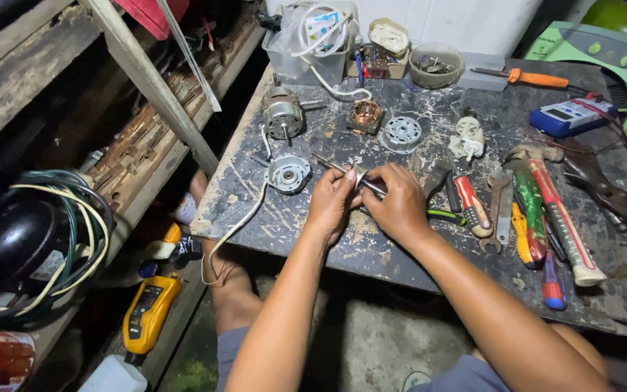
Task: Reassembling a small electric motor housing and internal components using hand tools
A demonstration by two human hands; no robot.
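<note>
Worktop (371, 250): dark, scratched and paint-flecked slab, carrying everything below.

Left hand (330, 202) and right hand (398, 205): both are closing around a small metal rotor with shaft (361, 178), holding it just above the front middle of the worktop. The left fingers are pinching the part from its left, the right fingers are curling over it from the right; the thin shaft is sticking out up-left past the left fingertips.

Hammer (556, 218): red-handled, lying lengthwise at the right among pliers and screwdrivers.

Clear plastic tub (306, 54): standing at the far edge, holding white cable.

Motor body (283, 112): silver, sitting far left.

Blue meter (571, 116): resting at the far right.

Orange-handled screwdriver (527, 77): lying at the far edge.

Motor end cover (287, 173): round, silver, lying just left of the left hand, with a white cord trailing off the front edge.

Second end cover (400, 133): lying beyond the hands.

Copper-wound stator (365, 115): sitting beside it.
</note>
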